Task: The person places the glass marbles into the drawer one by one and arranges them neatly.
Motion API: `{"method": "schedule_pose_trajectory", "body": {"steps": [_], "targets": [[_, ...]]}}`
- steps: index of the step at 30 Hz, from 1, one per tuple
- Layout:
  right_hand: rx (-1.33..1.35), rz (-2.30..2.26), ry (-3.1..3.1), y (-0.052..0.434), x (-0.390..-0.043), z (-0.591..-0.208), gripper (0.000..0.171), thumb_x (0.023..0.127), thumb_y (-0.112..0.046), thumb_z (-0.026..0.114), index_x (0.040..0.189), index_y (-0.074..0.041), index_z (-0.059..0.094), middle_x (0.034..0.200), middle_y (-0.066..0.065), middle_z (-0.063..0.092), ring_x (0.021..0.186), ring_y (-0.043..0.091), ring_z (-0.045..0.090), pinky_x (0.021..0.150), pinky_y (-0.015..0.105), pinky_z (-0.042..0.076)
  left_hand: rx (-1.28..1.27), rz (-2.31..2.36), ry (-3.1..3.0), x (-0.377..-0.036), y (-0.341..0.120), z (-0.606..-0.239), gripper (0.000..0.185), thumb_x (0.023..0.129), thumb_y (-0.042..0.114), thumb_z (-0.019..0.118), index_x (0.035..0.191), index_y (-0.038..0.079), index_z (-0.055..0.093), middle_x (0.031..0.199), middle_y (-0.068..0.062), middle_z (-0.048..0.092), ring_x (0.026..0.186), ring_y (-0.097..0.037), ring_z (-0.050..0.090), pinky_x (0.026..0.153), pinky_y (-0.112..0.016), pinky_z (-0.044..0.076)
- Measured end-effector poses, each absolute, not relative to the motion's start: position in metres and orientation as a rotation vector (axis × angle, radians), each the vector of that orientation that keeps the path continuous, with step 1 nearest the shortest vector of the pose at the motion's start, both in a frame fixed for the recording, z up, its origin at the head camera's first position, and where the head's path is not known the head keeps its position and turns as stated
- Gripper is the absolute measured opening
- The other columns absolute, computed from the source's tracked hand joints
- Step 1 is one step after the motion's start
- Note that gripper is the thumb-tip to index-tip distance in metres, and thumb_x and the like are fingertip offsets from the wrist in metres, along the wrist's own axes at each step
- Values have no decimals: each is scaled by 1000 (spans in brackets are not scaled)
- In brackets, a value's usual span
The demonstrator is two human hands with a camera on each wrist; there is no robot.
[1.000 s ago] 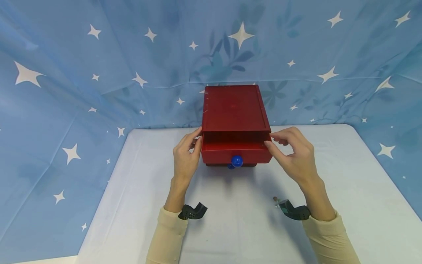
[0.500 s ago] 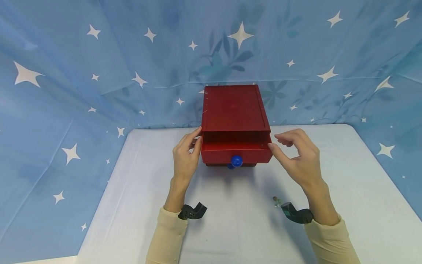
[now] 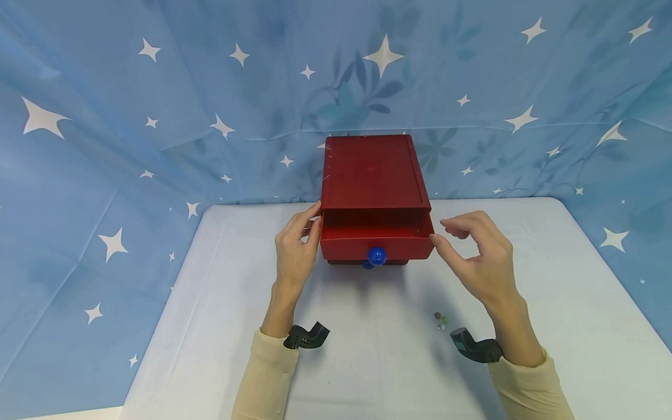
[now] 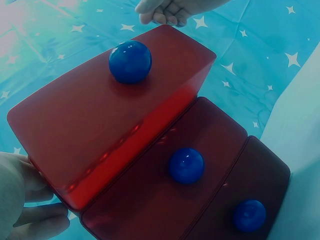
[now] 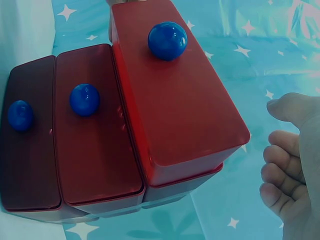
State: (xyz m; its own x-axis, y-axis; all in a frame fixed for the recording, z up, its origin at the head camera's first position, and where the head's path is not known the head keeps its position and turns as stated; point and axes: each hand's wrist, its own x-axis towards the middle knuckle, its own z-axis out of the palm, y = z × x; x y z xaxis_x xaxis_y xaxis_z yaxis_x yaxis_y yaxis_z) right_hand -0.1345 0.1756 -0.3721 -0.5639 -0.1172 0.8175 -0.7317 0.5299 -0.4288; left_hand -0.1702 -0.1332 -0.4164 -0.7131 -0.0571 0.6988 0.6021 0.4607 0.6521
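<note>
Standing at the middle of the desk's [image 3: 220,326] far edge was a small red chest of drawers [image 3: 370,172] with three drawers, each bearing one round blue knob, three knobs in all. The top drawer [image 3: 376,240] was pulled partly out, its knob [image 3: 377,256] facing the person. The left hand [image 3: 295,251] touched the drawer's left end with relaxed, nearly straight fingers. The right hand [image 3: 480,256] hovered just beside the right end, loosely curled and holding nothing. Judged by its look, the chest was stiff painted wood, fairly light, smooth and a bit slippery; the knob seemed the surest place to grip. A few tiny beads [image 3: 440,319] lay nearer the desk's front edge.
</note>
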Motion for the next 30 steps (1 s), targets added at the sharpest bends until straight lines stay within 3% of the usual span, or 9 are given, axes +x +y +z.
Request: {"method": "schedule_pose_trajectory", "body": {"steps": [30], "targets": [[643, 984, -2067, 183, -119, -384, 55, 93, -48, 65, 99, 6, 70, 93, 17, 67, 90, 6, 56, 87, 7, 44, -447, -1268, -2048, -171, -133, -416, 34, 98, 11, 63, 132, 9, 66, 116, -11, 73, 88, -22, 74, 79, -33, 64]]}}
